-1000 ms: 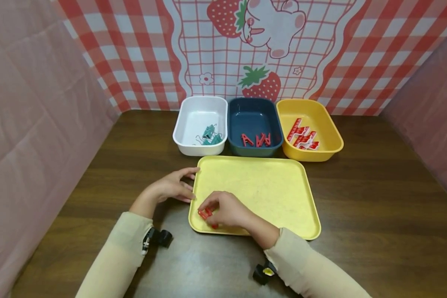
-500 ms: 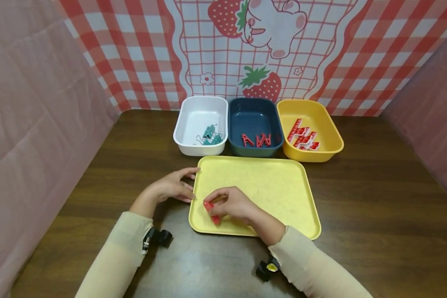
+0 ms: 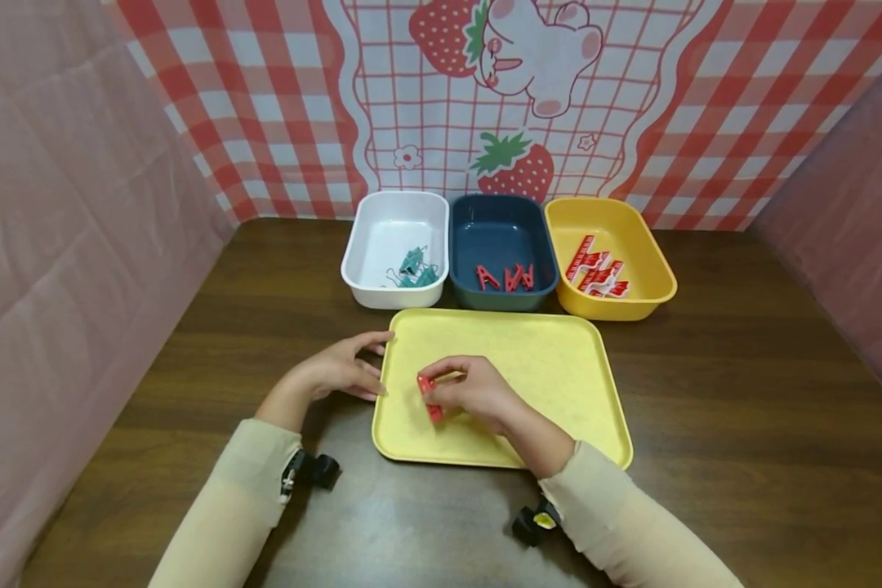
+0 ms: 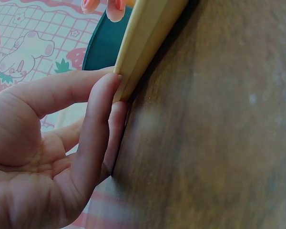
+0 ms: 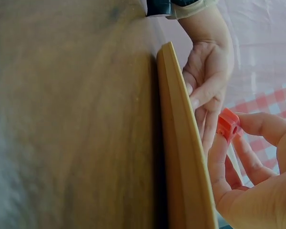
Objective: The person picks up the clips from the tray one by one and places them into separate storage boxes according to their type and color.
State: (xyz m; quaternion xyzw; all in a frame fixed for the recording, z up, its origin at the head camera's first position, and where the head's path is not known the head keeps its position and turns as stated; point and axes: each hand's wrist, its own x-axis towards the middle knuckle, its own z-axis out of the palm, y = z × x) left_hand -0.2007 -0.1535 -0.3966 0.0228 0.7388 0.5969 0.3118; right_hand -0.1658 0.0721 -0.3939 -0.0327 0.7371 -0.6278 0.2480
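Observation:
Over the left half of the yellow tray (image 3: pixel 522 359), my right hand (image 3: pixel 478 392) pinches a red plastic clothespin (image 3: pixel 430 398) between thumb and fingers. In the right wrist view, the clothespin (image 5: pixel 227 123) shows end-on at the fingertips, beside the tray's edge (image 5: pixel 186 143). My left hand (image 3: pixel 345 365) has its fingers spread, and the fingertips touch the tray's left rim. The left wrist view shows that thumb and fingers of the left hand (image 4: pixel 52 143) against the outer side of the tray (image 4: pixel 138 52).
Behind the tray stand three bins in a row. The white bin (image 3: pixel 400 206) holds teal binder clips (image 3: pixel 415 269). In the dark blue bin (image 3: pixel 496 220) lie several red clothespins (image 3: pixel 510 278), and the yellow bin (image 3: pixel 650 278) has red-and-white pieces (image 3: pixel 599 273).
My right hand has moved away from the tray's near left corner, back and to the right, with the red clothespin. The left hand has stayed at the rim.

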